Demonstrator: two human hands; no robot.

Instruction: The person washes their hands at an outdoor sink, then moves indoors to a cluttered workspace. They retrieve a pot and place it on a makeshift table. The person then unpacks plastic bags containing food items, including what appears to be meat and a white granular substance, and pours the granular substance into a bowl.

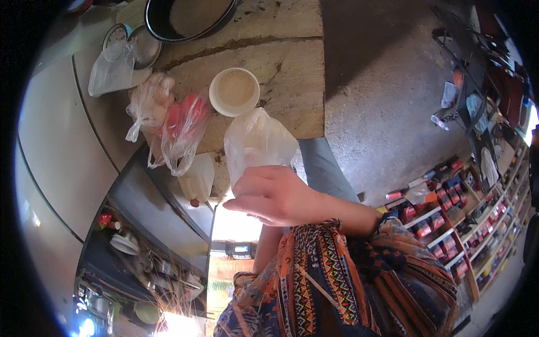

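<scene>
My right hand (275, 194) is closed on a clear plastic bag (261, 135), which puffs out above the fingers at the table's near edge. Below it a strip of my left forearm shows; that hand is mostly hidden behind the right hand and the bag, so its fingers cannot be made out. Just beyond the bag stands a white tub (236, 91) with pale beige powder inside. Left of the tub lie a knotted plastic bag (150, 101) with pale contents and another plastic bag (184, 121) holding something red.
A large dark pan (191, 19) sits on the worn wooden table (286, 73) at the far side. Left of it are a small jar (117, 36) and a clear bag (112, 73). A pale plastic jug (197, 177) stands below the table edge. Shelves with red packages (432, 224) line the right.
</scene>
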